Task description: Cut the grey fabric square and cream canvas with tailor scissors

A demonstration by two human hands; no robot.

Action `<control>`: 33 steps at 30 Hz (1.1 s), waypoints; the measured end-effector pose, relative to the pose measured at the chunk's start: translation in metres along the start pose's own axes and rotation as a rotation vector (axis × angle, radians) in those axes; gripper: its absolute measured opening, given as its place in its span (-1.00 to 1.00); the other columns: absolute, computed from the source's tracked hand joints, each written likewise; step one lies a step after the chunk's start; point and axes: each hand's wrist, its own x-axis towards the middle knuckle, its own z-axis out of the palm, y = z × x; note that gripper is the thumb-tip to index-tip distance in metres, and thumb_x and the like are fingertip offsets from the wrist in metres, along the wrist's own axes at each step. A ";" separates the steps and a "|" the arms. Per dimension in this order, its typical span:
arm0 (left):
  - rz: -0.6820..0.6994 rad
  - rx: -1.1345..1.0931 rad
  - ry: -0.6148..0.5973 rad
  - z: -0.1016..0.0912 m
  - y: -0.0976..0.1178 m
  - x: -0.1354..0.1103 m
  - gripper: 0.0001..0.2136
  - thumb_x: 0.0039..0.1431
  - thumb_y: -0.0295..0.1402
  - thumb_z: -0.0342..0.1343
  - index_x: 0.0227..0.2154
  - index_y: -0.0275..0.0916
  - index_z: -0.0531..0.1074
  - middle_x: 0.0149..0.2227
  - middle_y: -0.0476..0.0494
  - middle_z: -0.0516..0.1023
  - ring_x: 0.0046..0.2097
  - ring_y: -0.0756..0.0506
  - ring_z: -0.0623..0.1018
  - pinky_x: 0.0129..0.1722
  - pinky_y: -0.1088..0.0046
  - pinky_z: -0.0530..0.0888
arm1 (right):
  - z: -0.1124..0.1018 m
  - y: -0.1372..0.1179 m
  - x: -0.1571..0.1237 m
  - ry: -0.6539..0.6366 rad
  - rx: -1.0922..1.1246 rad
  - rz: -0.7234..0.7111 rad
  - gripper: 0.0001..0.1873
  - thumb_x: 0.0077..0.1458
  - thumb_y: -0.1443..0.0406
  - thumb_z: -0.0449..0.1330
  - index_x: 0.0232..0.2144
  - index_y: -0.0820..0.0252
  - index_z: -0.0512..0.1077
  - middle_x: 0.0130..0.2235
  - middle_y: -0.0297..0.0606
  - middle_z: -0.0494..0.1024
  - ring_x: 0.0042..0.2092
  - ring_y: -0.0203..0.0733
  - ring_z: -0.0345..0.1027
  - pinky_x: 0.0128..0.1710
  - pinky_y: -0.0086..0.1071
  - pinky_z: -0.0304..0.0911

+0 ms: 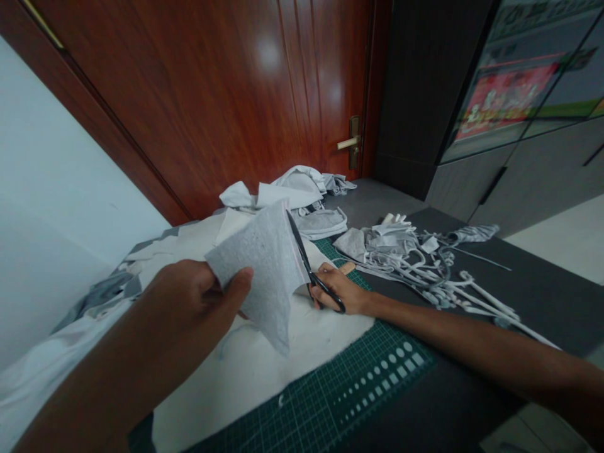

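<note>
My left hand (195, 299) is closed on a grey fabric piece (267, 270), thumb on its near face, holding it up above the table. My right hand (337, 290) grips black-handled scissors (306, 264), fingers through the loops. The blades point up and away along the right edge of the fabric piece, touching it. Below both hands lies a white cloth sheet (264, 365) spread over a green cutting mat (349, 390).
A heap of cut grey strips and scraps (425, 264) lies to the right on the dark table (542, 296). Crumpled grey and white garments (297, 195) pile at the back, near a red-brown wooden door (226, 94). A white wall (47, 207) stands left.
</note>
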 end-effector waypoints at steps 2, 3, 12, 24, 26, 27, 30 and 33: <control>-0.033 0.091 -0.045 -0.001 0.002 0.000 -0.47 -0.09 0.23 -0.20 -0.81 -0.09 0.24 -0.65 -0.10 0.46 -0.58 -0.09 0.43 -0.48 0.28 0.32 | 0.000 0.000 0.000 0.000 -0.001 -0.001 -0.69 0.31 0.34 0.02 -0.51 0.15 0.35 -0.49 -0.37 0.52 -0.44 -0.26 0.24 -0.08 -0.25 0.19; -0.042 0.122 -0.058 -0.001 0.003 0.000 -0.47 -0.09 0.23 -0.24 -0.81 -0.09 0.23 -0.64 -0.10 0.46 -0.56 -0.10 0.44 -0.46 0.28 0.33 | 0.001 0.000 0.000 0.000 0.000 -0.002 -0.70 0.30 0.36 0.03 -0.51 0.15 0.35 -0.48 -0.37 0.52 -0.44 -0.26 0.24 -0.08 -0.25 0.20; -0.044 0.175 0.007 -0.006 0.000 0.003 -0.48 -0.15 0.23 -0.23 -0.87 -0.07 0.12 -0.73 -0.09 0.33 -0.63 -0.07 0.35 -0.53 0.32 0.26 | 0.001 0.003 -0.001 -0.010 0.002 0.001 -0.78 0.23 0.45 0.04 -0.44 0.15 0.34 -0.51 -0.42 0.54 -0.47 -0.28 0.23 -0.07 -0.25 0.18; -0.087 0.101 -0.081 -0.001 0.008 -0.001 -0.49 -0.16 0.24 -0.22 -0.81 -0.06 0.24 -0.64 -0.13 0.50 -0.58 -0.10 0.46 -0.49 0.30 0.35 | -0.001 -0.001 0.001 -0.025 -0.002 0.029 -0.72 0.32 0.37 0.00 -0.46 0.14 0.33 -0.51 -0.39 0.54 -0.44 -0.25 0.26 -0.07 -0.24 0.18; -0.096 0.097 -0.102 0.000 0.008 -0.001 -0.47 -0.13 0.25 -0.22 -0.76 -0.08 0.31 -0.59 -0.14 0.55 -0.55 -0.11 0.50 -0.47 0.30 0.38 | 0.000 -0.002 0.002 -0.025 -0.004 0.032 -0.72 0.32 0.36 0.01 -0.46 0.14 0.33 -0.50 -0.39 0.55 -0.44 -0.25 0.27 -0.06 -0.23 0.18; -0.089 0.103 -0.109 0.001 0.007 0.000 -0.46 -0.10 0.25 -0.22 -0.75 -0.09 0.34 -0.56 -0.14 0.57 -0.53 -0.12 0.52 -0.46 0.30 0.39 | 0.000 -0.002 0.002 -0.026 -0.004 0.032 -0.72 0.32 0.37 0.02 -0.46 0.14 0.33 -0.49 -0.38 0.56 -0.44 -0.25 0.27 -0.06 -0.23 0.18; -0.058 0.118 -0.117 0.003 0.004 0.002 -0.45 -0.05 0.24 -0.22 -0.69 -0.10 0.39 -0.50 -0.17 0.61 -0.47 -0.14 0.55 -0.42 0.29 0.41 | 0.001 -0.001 0.002 -0.023 -0.002 0.031 -0.73 0.30 0.38 0.02 -0.47 0.14 0.32 -0.51 -0.39 0.55 -0.46 -0.26 0.25 -0.05 -0.22 0.18; -0.064 0.138 -0.121 0.002 0.000 0.002 -0.46 -0.03 0.23 -0.22 -0.69 -0.10 0.35 -0.51 -0.18 0.59 -0.47 -0.16 0.54 -0.38 0.26 0.41 | 0.002 -0.001 0.002 -0.014 0.002 0.035 -0.74 0.27 0.39 0.02 -0.49 0.13 0.30 -0.54 -0.41 0.53 -0.50 -0.28 0.23 -0.06 -0.22 0.18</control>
